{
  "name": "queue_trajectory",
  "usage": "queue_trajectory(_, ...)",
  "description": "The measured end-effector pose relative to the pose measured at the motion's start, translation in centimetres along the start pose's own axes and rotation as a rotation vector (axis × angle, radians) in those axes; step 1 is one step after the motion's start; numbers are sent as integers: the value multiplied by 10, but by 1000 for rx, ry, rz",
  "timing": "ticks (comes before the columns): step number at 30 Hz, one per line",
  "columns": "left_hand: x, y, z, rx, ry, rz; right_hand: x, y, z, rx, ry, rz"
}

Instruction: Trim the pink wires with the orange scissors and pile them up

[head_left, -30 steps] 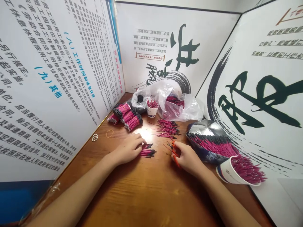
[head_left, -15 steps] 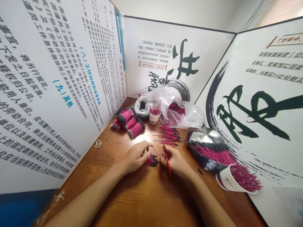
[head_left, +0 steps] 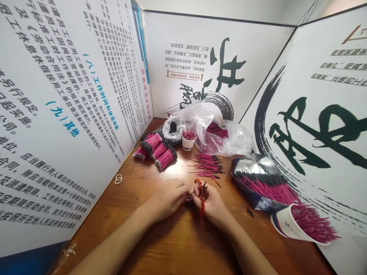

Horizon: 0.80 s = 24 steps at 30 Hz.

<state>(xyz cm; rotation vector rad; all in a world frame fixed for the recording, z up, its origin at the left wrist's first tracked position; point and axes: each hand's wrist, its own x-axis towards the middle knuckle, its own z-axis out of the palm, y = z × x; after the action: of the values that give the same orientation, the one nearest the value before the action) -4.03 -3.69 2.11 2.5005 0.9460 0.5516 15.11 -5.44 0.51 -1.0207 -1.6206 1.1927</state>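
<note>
Magenta wires (head_left: 188, 198) with dark ends sit between the hands, low on the worktop (head_left: 177, 244), mostly hidden by fingers. Right hand (head_left: 213, 204) is wrapped around orange-handled snips (head_left: 202, 204); its fingertips meet the left's. Left hand (head_left: 169, 196) is curled palm-down over the wires; can't tell if it's pinching any. Loose wire pile (head_left: 208, 164) just beyond the hands, banded wire bundles (head_left: 166, 159) beyond the left, tilted paper cup (head_left: 282, 223) full of wires right of the right hand.

Cutters (head_left: 202, 206), wires (head_left: 207, 163) and printed panels (head_left: 195, 32) suggest a small workshop.
</note>
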Motion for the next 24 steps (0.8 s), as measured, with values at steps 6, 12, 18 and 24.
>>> queue_trajectory(6, 0, -2, -4, 152, 55, -89, -2, 10, -5, -145, 123, -47)
queue_trajectory(12, 3, -2, -3, 150, 76, -93, -3, 9, -6, -352, 195, -65)
queue_trajectory(18, 6, -1, -5, 219, 73, -134, -4, 7, 1, -288, 240, -50)
queue_trajectory(24, 18, 11, 4, 272, 0, -90, -6, 9, 6, -246, 240, -62)
